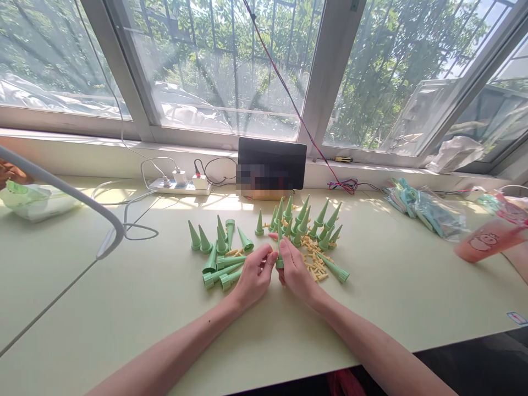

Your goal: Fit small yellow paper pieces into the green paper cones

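Observation:
In the head view my right hand (296,268) is closed round a green plastic cone spike (279,234), which stands upright with its tip pointing away from the table. My left hand (256,270) is pinched right beside the spike's side; what its fingertips hold, if anything, is too small to make out. Several green spikes stand on their bases behind my right hand, and a lying spike (336,269) rests to its right. Small yellow pegs (317,269) are scattered beside that hand. More green spikes, some standing and some lying, such as one spike (214,278), are left of my left hand.
A dark-screened tablet (272,157) leans at the window sill. A white power strip (181,188) with plugs and cables is behind left. On the right are plastic-bagged items (437,212) and a pink cup (490,239). A grey curved bar (70,190) crosses the left side.

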Tool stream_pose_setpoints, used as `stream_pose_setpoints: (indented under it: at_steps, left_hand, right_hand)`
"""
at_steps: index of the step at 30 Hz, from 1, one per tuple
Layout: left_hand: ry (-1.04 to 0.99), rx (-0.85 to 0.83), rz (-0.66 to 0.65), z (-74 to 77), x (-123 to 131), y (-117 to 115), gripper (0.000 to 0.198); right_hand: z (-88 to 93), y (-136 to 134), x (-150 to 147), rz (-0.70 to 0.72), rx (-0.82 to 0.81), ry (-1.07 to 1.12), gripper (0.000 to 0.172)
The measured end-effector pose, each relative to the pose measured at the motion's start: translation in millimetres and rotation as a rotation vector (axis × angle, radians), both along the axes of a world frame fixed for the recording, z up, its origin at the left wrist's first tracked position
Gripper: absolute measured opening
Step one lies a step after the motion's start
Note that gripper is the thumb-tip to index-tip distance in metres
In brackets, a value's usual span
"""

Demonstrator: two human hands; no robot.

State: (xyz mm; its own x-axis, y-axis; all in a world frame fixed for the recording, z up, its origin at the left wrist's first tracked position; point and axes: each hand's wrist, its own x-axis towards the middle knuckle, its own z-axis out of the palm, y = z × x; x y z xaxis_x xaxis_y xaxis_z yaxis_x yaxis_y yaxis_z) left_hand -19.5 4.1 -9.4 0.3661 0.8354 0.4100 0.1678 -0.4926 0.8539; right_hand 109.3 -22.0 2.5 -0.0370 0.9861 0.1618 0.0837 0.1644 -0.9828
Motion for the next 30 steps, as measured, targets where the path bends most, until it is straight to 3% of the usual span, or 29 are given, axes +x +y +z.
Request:
stream_pose_setpoints:
  at_steps: [14, 20, 26, 30]
  left_hand:
    - [0.002, 0.232, 0.008, -4.6, 0, 6, 0.029]
    - [0.024, 0.353, -0.061, -1.7, -4, 11, 0.028]
    - [0.155, 0.370, -0.107, 0.7, -8, 13, 0.026]
    - [0.205, 0.323, -0.059, -0.2, -6, 9, 0.026]
  right_hand:
    - [2.6, -1, -1, 0.029, -0.055, 0.097, 0.050]
    - [-0.1, 3, 1, 0.065, -0.137, 0.193, 0.048]
    - [-2.7, 8, 5, 0.183, -0.294, 0.364, 0.037]
    - [-0.4, 9, 7, 0.242, -0.346, 0.410, 0.037]
